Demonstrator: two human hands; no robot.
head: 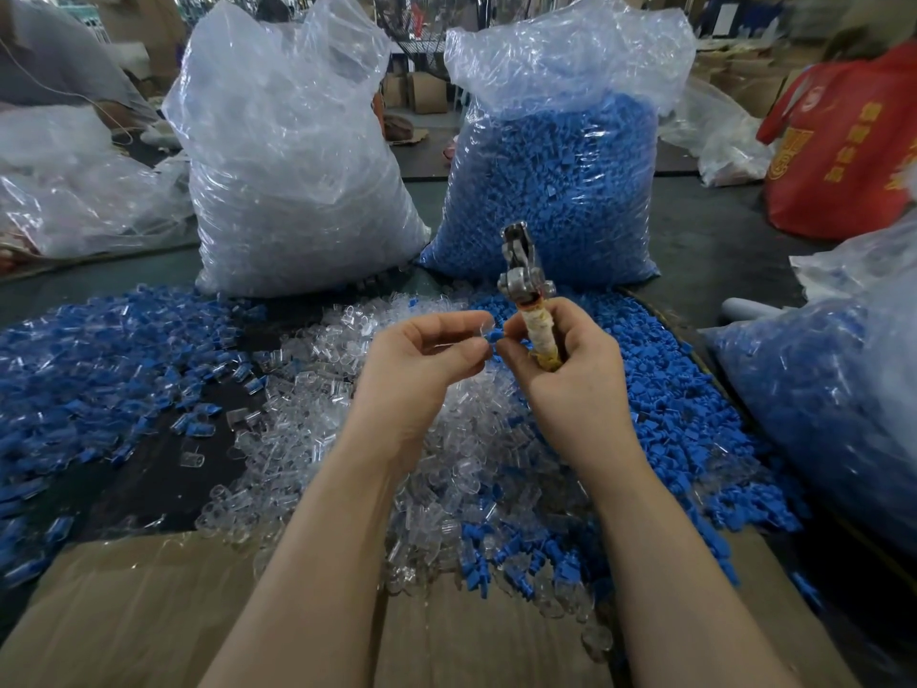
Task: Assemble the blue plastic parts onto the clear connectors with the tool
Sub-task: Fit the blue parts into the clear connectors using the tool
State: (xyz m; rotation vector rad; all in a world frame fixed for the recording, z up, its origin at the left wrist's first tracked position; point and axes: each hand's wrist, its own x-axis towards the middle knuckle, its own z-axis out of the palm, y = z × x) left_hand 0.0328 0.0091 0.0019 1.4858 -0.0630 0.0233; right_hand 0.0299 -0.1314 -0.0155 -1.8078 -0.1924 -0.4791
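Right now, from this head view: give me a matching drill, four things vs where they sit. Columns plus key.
Things:
1. tool
2. blue part
3. clear bag
4. blue bag

Places:
A. back of table, right of centre
B. gripped in right hand
C. back of table, left of centre
D. between the fingertips of both hands, left hand included

Pairs: 1-B, 2-D, 3-C, 4-A
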